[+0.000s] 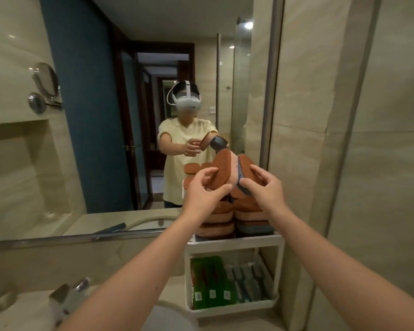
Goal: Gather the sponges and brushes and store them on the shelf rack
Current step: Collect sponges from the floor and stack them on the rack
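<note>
Now my left hand (201, 191) holds a brown-topped pink oval sponge (221, 172) at 1 o'clock of its fingers (207, 174); my right hand (265, 187) pinches a grey sponge (246, 167) at 11 o'clock.

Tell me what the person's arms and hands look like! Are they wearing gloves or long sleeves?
No gloves! The left hand and right hand are bare, with no rings, watch or bracelets showing. The left arm and right arm are bare too, with no sleeves on them. The mirror shows why: the person wears a pale yellow shirt with short sleeves.
</note>
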Tool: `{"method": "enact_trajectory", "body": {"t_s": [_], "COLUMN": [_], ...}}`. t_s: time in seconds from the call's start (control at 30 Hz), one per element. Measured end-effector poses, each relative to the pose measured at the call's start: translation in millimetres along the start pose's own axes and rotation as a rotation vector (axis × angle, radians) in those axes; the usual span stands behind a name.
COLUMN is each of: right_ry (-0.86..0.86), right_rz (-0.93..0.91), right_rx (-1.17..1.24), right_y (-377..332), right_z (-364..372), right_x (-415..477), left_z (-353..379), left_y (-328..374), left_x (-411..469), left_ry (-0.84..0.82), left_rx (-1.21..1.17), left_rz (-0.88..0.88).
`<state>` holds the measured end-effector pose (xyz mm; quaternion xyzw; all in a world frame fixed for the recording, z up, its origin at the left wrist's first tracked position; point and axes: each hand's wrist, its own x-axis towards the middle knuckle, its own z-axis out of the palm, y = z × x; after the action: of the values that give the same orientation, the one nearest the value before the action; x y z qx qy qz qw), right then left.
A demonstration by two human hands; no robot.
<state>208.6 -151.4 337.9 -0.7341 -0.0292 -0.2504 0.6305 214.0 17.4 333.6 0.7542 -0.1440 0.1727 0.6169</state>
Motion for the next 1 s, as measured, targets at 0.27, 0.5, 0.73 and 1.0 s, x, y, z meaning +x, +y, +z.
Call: {"method": "enact_trajectory", "body": {"t_s": [0.27,0.5,0.73,1.0], "right_ry": [0.086,0.137,0.147,0.105], "right_rz": [0.060,0.159,0.186,0.162], "right_rx": [-0.052,-0.155,-0.285,-0.388], "right_y": [24.7,50.3,72.6,83.2], "right_z": [-16.6,-17.6,-8.8,-6.3], "right_x": [50.4,79.7,94.3,104.4], "left_z": [32.2,52.1,67.4,74.7], "left_y": [-10.9,-19.6,-40.0,-56.3], "left_x": [54.4,77.6,93.6,97.2], "left_ry": [-0.079,-0.035,-0.004,-0.015], "left_rx": [0.243,0.514,0.815,1.008], "left_rz": [0.126,0.127,0.187,0.260]}}
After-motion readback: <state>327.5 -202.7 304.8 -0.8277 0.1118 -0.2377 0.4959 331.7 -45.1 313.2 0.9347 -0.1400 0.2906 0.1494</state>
